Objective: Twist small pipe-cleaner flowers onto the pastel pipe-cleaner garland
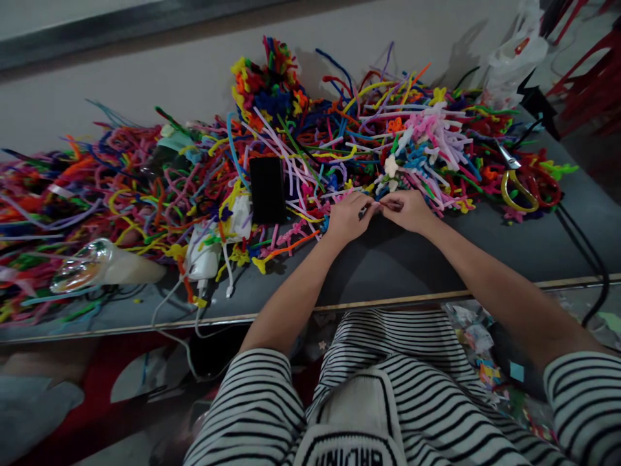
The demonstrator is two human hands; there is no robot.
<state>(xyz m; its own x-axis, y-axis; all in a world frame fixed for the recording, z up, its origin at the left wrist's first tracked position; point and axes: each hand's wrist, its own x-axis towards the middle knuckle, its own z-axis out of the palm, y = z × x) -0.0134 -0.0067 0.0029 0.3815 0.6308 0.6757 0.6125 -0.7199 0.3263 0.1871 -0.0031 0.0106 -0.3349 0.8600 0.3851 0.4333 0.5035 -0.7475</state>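
My left hand (350, 217) and my right hand (405, 210) meet fingertip to fingertip over the front of the table. Both are closed in a pinch around something small and pinkish, mostly hidden by the fingers, so its kind does not show. Just behind them lies a heap of coloured pipe cleaners (310, 139), some bent into flower shapes. A white flower shape (391, 166) and a bunch of pink and lilac pipe cleaners (436, 133) rest close behind my right hand. A black phone (268, 190) lies to the left of my left hand.
Scissors with yellow and red handles (519, 194) lie at the right. A white charger (204, 255) with cables sits at the left front, near a clear plastic cup (130, 266) on its side. A plastic bag (509, 68) stands at the back right. The table edge (388, 299) runs before me.
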